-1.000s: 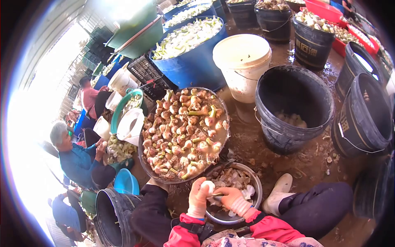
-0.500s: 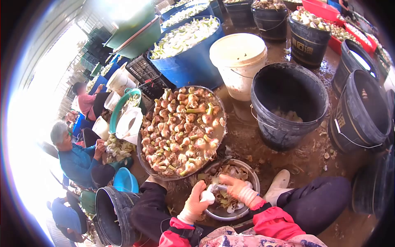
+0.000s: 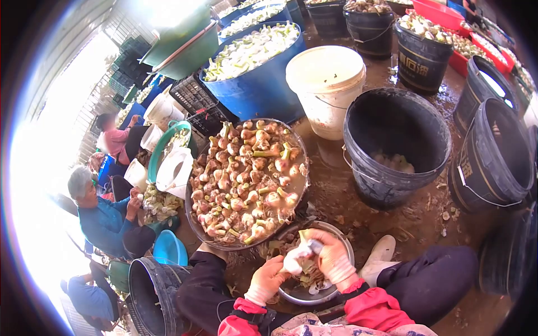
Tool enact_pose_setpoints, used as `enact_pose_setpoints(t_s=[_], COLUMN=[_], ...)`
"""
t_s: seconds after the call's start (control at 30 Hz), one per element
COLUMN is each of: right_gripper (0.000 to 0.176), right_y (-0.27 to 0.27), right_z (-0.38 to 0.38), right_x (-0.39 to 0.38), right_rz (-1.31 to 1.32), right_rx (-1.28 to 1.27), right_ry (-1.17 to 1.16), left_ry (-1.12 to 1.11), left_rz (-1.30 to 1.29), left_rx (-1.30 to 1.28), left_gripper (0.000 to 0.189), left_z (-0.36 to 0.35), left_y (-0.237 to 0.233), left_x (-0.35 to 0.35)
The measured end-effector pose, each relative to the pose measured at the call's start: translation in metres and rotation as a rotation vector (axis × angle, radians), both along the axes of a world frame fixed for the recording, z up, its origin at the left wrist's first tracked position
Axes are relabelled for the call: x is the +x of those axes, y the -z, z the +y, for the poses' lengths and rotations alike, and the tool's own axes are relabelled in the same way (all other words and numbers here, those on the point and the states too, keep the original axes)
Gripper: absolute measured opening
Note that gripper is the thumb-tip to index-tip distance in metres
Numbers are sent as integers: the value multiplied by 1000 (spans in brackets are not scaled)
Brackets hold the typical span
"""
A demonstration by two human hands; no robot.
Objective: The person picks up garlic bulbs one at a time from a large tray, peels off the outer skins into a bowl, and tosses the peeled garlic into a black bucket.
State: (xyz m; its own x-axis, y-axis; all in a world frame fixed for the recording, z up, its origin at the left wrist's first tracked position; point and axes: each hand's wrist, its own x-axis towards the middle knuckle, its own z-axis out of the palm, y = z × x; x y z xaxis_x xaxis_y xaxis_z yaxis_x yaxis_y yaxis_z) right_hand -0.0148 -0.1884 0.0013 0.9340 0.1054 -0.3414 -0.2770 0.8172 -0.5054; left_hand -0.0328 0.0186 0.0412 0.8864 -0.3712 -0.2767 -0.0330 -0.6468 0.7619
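Observation:
My left hand [image 3: 268, 278], in a light glove, holds a white and pinkish garlic bulb [image 3: 294, 261] over a metal basin [image 3: 346, 253] of peelings. My right hand [image 3: 332, 255] is closed round a small grey metal tool [image 3: 315, 246] against the bulb's upper end, where a greenish stalk shows. The tool's blade is blurred. Just beyond my hands stands a large round tub [image 3: 305, 193] full of unpeeled garlic bulbs with short stalks, partly in muddy water.
A black bucket [image 3: 364, 182] with pale bulbs inside and a white bucket [image 3: 328, 112] stand ahead. Blue tubs [image 3: 252, 95] hold cut stalks. More black buckets [image 3: 487, 162] are at right. Co-workers [image 3: 103, 224] sit at left, near a blue basin [image 3: 170, 247].
My right hand has risen slightly with the tool. The bulb in my left hand now looks pinkish, with a stalk at its upper end, and sits higher.

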Motion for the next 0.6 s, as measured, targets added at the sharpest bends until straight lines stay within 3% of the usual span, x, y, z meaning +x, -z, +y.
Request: enact_pose_setpoints(t_s=[0.03,0.07,0.13,0.2,0.27,0.33,0.4,0.47,0.53,0.6], right_gripper=[22,20,20,21,28,37,44,47,46,48], right_y=[-25,-13,2,15,19,50,40,58,65,32], right_z=[-11,-22,-36,-27,-7,11,23,39,42,28], right_x=[4,12,19,14,4,-10,-18,-22,-20,-5], right_rz=[-205,41,56,52,-25,-291,-287,-328,-275,-166], right_rx=[-475,238,338,226,-416,-1007,-1083,-1191,-1060,-998], right_ry=[215,227,375,336,-11,-464,-858,-1004,-939,-922], left_ry=[-1,-49,-98,-429,-490,-602,-549,-417,-195,-352], left_rz=[4,1,2,233,291,407,380,548,175,238], left_rx=[-1,-38,-74,-317,-352,-427,-376,-577,134,-763], left_gripper=[29,28,27,29,24,16,23,20,21,28], left_z=[-2,-6,-7,-3,-5,-13,-15,-32,-72,-119], left_y=[-4,-11,-12,-6,-5,-5,10,6,-35,-75], left_x=[-1,-3,-5,-8,-2,14,48,104,187,241])
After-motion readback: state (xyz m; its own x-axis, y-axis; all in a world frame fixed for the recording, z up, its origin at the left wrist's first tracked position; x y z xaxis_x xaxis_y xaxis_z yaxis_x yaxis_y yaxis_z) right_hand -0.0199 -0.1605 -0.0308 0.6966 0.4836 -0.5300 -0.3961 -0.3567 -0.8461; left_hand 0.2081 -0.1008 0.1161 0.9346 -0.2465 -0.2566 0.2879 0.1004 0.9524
